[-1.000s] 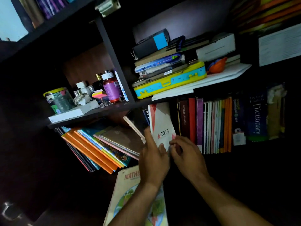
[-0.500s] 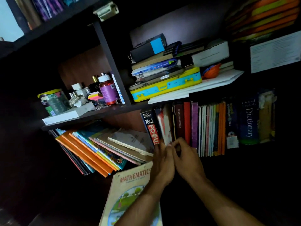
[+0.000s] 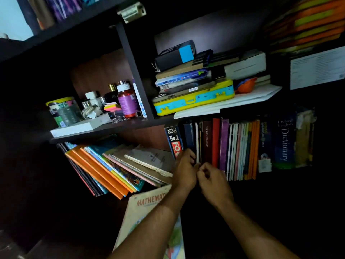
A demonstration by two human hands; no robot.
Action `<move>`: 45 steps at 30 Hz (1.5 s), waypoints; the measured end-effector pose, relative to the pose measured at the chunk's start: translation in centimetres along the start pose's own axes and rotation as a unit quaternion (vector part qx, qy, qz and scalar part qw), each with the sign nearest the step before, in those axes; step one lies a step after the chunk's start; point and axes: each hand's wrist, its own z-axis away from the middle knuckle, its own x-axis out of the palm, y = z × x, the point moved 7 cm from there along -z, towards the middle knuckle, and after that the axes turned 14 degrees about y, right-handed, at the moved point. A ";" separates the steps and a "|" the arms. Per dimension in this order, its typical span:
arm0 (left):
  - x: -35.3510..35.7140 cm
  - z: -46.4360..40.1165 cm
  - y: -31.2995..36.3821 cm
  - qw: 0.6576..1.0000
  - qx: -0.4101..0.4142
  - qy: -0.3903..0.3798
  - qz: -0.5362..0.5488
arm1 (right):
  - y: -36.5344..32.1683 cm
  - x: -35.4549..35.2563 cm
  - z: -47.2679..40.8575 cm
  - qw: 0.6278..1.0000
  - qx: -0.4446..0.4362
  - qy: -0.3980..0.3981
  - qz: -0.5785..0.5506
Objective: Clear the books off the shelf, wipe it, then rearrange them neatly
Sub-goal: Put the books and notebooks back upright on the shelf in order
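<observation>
A row of upright books [image 3: 233, 146] stands in the lower compartment under the dark shelf board [image 3: 115, 127]. A thin white book [image 3: 197, 143] sits in that row between a dark blue book and the brown organiser. My left hand [image 3: 183, 171] rests its fingers against the lower spines by the black and red Focus book [image 3: 174, 141]. My right hand [image 3: 212, 181] is just beside it below the white book, fingers curled with nothing visible in them. A pile of orange and coloured books [image 3: 112, 165] leans at the left. A Mathematics book [image 3: 149, 200] lies under my left forearm.
The upper compartment holds a yellow and blue case [image 3: 194, 101] under stacked books and boxes. Bottles and a jar [image 3: 63, 111] crowd the upper left compartment. A blue Dictionary [image 3: 284, 143] ends the row at the right. Everything below the shelf is dark.
The white book I held out in front of the shelf now stands pushed into the row. Both hands have come together at the books' lower ends, and the right fingers have curled.
</observation>
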 end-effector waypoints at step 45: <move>-15.4 11.3 -10.4 0.904 -0.406 -0.011 0.130 | -0.6 4.0 2.5 0.972 -0.088 -0.219 0.015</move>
